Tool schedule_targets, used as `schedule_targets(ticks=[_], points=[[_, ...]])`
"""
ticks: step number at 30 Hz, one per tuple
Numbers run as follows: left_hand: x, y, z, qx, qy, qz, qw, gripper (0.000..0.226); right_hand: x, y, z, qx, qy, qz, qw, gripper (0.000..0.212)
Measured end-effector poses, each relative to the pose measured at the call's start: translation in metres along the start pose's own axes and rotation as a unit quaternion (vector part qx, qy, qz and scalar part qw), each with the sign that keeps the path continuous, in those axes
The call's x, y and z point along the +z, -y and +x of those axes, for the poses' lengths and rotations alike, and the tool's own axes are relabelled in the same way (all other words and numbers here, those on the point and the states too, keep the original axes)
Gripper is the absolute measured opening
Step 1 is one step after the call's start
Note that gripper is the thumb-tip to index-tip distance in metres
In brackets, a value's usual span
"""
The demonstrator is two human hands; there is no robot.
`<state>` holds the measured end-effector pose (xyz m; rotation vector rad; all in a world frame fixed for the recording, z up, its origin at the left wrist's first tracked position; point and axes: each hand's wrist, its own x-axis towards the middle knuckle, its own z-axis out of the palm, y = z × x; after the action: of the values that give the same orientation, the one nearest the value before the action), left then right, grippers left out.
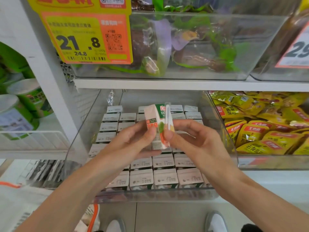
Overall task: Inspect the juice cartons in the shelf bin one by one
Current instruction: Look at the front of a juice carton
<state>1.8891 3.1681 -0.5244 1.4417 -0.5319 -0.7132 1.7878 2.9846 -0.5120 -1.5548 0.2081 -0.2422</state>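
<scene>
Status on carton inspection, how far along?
Done: cannot tell, nothing marks checked cartons. In hand: one juice carton lifted above the clear bin, pinched by left hand and right hand. Left: rows of cartons standing in the bin.

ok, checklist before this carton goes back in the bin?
1. Grip: left hand and right hand both pinch the juice carton: ok.
2. Carton held clear above the packed cartons in the clear bin: ok.
3. Straw in place on the carton's side: ok.
4. Dents or leaks: visible faces ok; far faces cannot tell.
5. Date print on the held carton's top: cannot tell, not readable from this view.
6. Free slot for its return: cannot tell, the hands hide the middle rows.
</scene>
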Motion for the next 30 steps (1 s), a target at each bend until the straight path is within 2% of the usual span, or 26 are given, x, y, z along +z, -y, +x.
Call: schedule_targets(ticks=[3,6,10,17,30], points=[[0.001,-0.001,-0.001,-0.007,0.005,0.003,1.0,0.042,0.002,0.0,0.002,0.011,0.01,-0.042,0.999,0.038],[0.002,-0.004,0.0,-0.008,-0.04,0.011,0.999,0.051,0.003,0.0,0.004,0.014,-0.016,-0.077,0.997,0.036],[0.001,-0.004,0.002,-0.023,-0.099,-0.003,0.995,0.067,0.006,-0.002,0.004,0.01,-0.009,-0.037,0.999,0.031],[-0.002,-0.003,0.002,-0.041,-0.086,-0.039,0.995,0.066,0.005,-0.003,0.004,-0.004,-0.014,-0.028,1.0,0.024],[-0.002,0.0,0.002,-0.04,-0.089,-0.038,0.995,0.06,0.006,-0.011,0.007,-0.028,-0.015,-0.038,0.999,0.022]])
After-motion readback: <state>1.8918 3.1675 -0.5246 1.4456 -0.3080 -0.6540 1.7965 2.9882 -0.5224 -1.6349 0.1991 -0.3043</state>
